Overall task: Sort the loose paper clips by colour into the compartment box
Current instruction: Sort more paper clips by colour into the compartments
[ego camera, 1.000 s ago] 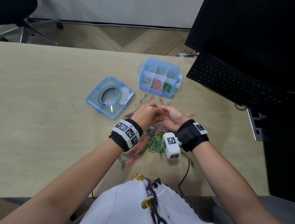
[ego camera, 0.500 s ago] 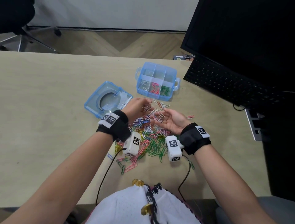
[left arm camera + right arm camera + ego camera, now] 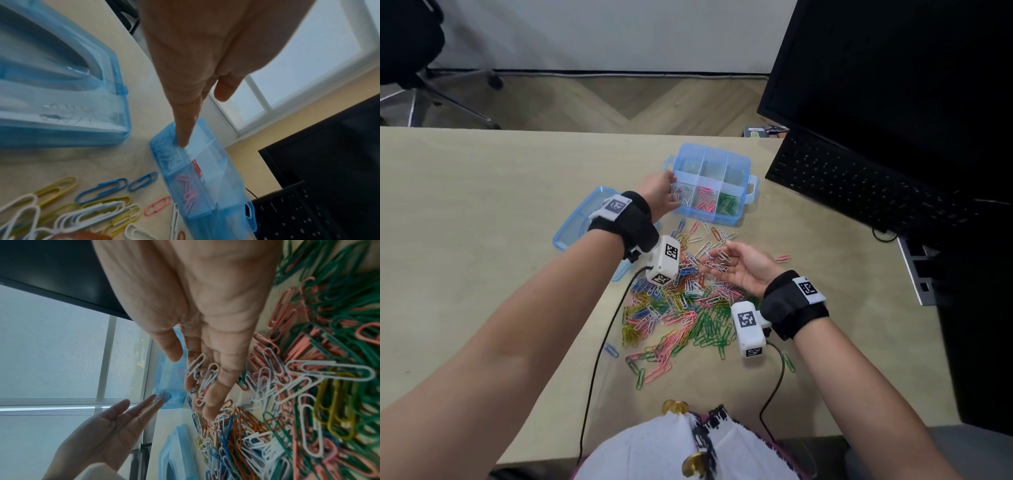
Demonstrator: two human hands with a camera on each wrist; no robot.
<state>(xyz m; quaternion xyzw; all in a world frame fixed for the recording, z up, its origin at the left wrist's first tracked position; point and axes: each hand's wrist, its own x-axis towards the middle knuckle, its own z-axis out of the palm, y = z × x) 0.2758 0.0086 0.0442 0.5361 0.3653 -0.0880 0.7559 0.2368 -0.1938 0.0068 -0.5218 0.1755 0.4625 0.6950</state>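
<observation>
Loose heap of plastic-coated wire paper clips [image 3: 681, 308] in white, pink, green, blue, yellow and orange, spread on the beige worktop [image 3: 482, 212] in front of the person, between the two forearms. Translucent blue plastic compartment box [image 3: 714, 161] with six cells, set just beyond the heap, lid off. Near row of cells, left to right in the head view: white clips [image 3: 683, 197], pink clips [image 3: 705, 202], green clips [image 3: 729, 204]; contents of the far row not discernible. Left hand [image 3: 659, 197] extended over the near left corner of the box, fingers [image 3: 185, 129] straight and close together, tips at the rim of the cell with the white clips; nothing seen gripped. Right hand [image 3: 743, 263] held palm up above the far part of the heap, fingers loosely spread and relaxed, several white clips [image 3: 202, 373] lying across the fingers together with at least one pink and one blue clip. Matching translucent blue lid [image 3: 575, 226] flat on the worktop left of the box, partly covered by the left wrist. Black wrist straps with white marker-tagged camera modules [image 3: 748, 327] on both wrists, black cables trailing toward the worktop edge. Single pink clip [image 3: 784, 258] lying apart to the right of the right hand. Black keyboard [image 3: 859, 185] and black monitor [image 3: 893, 85] at the right side of the worktop. Office chair [image 3: 410, 51] on the wooden floor beyond the far edge.
</observation>
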